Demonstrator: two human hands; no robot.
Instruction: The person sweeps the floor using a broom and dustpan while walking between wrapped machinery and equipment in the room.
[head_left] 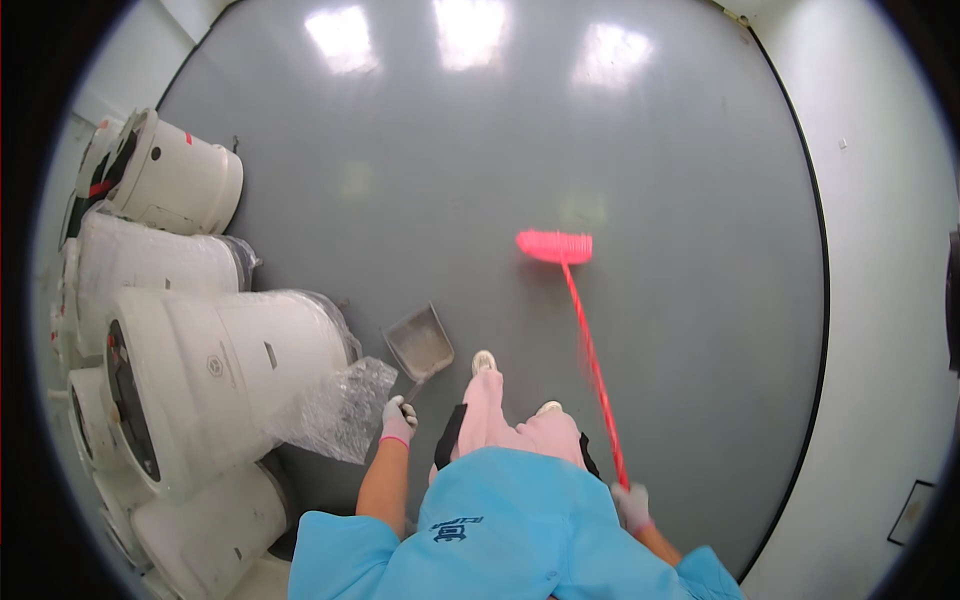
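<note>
From here, right hand [631,508] is clamped on the red broom [591,350], left hand [399,420] round the dustpan [420,342] handle. I'd sweep short, pan lip flush to floor [700,250].

From overhead, the floor [690,270] is viewed wide and downward, the shirt [520,525] caught close at six o'clock.

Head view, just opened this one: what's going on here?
A person's gloved left hand holds a grey dustpan by its handle, left of their shoes. The gloved right hand grips a red-handled broom; its pink head is farther ahead, apart from the dustpan. White rounded units, some wrapped in clear plastic, crowd the left side.
</note>
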